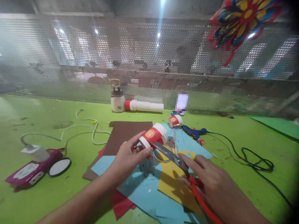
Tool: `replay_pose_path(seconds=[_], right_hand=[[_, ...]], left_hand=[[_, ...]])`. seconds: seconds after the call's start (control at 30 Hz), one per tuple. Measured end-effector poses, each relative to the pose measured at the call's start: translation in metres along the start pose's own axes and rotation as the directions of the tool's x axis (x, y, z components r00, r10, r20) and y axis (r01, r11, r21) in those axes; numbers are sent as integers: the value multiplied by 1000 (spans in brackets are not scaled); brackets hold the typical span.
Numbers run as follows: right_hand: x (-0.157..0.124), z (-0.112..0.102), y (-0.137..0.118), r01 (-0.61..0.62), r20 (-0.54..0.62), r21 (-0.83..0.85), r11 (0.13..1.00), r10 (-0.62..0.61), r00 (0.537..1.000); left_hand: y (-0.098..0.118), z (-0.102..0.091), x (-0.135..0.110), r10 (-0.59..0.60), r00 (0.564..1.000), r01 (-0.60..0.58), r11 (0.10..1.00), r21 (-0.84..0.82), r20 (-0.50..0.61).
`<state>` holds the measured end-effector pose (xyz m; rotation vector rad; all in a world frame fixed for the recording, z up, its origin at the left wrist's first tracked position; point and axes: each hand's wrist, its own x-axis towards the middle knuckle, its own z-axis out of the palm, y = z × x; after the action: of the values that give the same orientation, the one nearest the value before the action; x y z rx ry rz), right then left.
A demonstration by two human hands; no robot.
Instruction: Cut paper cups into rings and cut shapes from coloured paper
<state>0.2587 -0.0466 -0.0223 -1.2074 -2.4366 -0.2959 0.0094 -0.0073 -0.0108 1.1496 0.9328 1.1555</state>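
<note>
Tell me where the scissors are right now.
In the head view, right of centre, the scissors are in the right hand, over the yellow sheet, blade tips at the paper cup that the left hand holds.

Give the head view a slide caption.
Left hand holds a paper cup, right hand the scissors, above colored paper.

Bare forearms [86, 193], bare wrists [112, 175], and apparently slender fingers [191, 163].
</note>
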Motion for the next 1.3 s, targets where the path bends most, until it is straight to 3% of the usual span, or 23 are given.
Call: replay_pose_path(seconds=[0.23,0.43,0.87,1.3], right_hand=[[-3,-1,3,-45,85,61,997,40,996],[-3,-1,2,-70,148,78,995,58,987],[-3,-2,1,-11,100,8,1000,10,995],[-3,-5,1,-120,217,98,988,96,971]], left_hand=[[0,-5,1,-3,995,16,991,-136,97],[-1,-4,2,17,997,-9,993,-118,70],[-4,-3,0,6,993,10,991,-135,118],[-2,-3,0,-2,996,16,988,-154,93]])
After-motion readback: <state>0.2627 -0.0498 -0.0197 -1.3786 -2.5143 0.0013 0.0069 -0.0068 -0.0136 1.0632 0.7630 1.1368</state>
